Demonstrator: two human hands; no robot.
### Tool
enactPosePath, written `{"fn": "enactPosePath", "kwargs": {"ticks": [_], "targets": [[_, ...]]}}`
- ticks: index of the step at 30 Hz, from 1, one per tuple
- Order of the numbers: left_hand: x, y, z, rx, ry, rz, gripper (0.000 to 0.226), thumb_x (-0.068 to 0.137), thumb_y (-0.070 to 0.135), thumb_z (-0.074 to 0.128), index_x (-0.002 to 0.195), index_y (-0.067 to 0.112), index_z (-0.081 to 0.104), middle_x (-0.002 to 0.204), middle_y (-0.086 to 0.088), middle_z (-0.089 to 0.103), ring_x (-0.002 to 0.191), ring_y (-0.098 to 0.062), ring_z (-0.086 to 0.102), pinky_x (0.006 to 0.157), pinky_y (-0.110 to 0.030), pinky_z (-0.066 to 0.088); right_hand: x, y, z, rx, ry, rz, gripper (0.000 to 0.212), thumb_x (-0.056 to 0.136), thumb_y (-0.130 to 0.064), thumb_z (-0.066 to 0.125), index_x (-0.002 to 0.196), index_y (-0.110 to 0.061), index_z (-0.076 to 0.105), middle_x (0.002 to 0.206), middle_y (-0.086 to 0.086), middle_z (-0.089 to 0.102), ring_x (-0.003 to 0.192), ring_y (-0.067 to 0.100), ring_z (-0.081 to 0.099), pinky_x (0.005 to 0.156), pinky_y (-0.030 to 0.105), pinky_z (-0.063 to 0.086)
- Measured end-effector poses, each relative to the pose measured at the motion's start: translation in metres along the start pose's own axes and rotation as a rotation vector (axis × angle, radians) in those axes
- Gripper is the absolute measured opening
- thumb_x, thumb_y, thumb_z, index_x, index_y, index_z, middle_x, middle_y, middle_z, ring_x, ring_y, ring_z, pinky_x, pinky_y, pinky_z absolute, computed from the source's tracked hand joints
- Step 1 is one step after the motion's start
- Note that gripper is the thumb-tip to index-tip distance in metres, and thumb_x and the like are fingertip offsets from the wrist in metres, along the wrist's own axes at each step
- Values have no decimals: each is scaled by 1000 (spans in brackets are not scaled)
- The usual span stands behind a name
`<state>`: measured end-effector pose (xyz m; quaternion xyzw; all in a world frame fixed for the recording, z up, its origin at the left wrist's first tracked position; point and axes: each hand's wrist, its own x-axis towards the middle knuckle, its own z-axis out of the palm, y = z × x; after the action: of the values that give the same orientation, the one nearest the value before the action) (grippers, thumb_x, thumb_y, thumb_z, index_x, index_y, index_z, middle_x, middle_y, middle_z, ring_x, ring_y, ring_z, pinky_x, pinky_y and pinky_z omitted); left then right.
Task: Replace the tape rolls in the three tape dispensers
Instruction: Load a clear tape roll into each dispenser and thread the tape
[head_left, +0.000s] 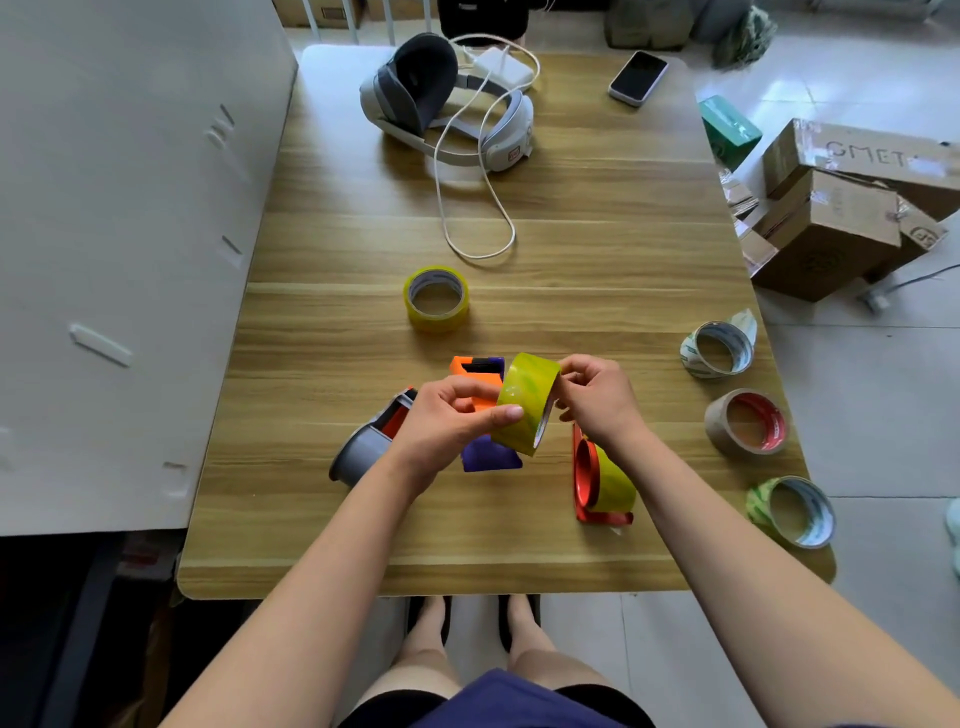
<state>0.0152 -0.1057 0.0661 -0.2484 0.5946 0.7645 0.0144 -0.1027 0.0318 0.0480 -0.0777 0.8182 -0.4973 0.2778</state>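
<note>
While the wooden desk carries a headset and phone at its far end, three dispensers lie near the front: a grey one, an orange and purple one and a red one loaded with yellow tape. Above them, the left hand and right hand each close their grip on a yellow tape roll, held tilted. Another yellow roll stands farther back; three used rolls line the right edge.

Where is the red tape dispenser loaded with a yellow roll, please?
The red tape dispenser lies on the wooden table, near its front edge, just beneath the right hand.
</note>
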Motion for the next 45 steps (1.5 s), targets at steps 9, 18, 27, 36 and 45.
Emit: {"fn": "enactPosePath", "kwargs": {"ticks": [9,18,27,36,45], "targets": [[0,-2,-7,50,1,51,29,44,29,88,69,24,76,95,-8,69,83,-20,69,80,-34,58,-9,7,0,108,-124,82,17,87,-14,63,78,1,63,64,11,55,49,16,43,42,19,39],[2,-4,-4,13,-13,43,18,62,6,78,72,20,75,95,-2,67,82,-16,69,77,-27,58,-13,16,-1,134,-51,108,17,85,-13,65,79,1,60,71,11,57,63,20,53,47,23,49],[8,-11,-9,16,88,41,16,73,-8,68,82,4,67,94,-1,57,75,-4,65,73,-20,56,-15,14,-17,471,-236,207,38,56,-1,46,90,-18,48,77,4,48,52,9,46,39,18,38],[15,-21,-12,-1,128,-3,24,79,-1,67,102,3,66,92,-11,68,71,-9,67,71,-22,55,-10,14,-37,904,-462,374,50,61,-35,80,101,-7,68,76,4,67,68,14,66,64,29,59],[14,-13,-12,-318,305,-23,31,83,-10,56,95,18,62,93,-6,65,78,-19,63,68,-25,57,-18,-10,-22,812,-129,102,26,77,0,65,94,-14,50,78,5,59,59,10,60,58,22,53]]}}
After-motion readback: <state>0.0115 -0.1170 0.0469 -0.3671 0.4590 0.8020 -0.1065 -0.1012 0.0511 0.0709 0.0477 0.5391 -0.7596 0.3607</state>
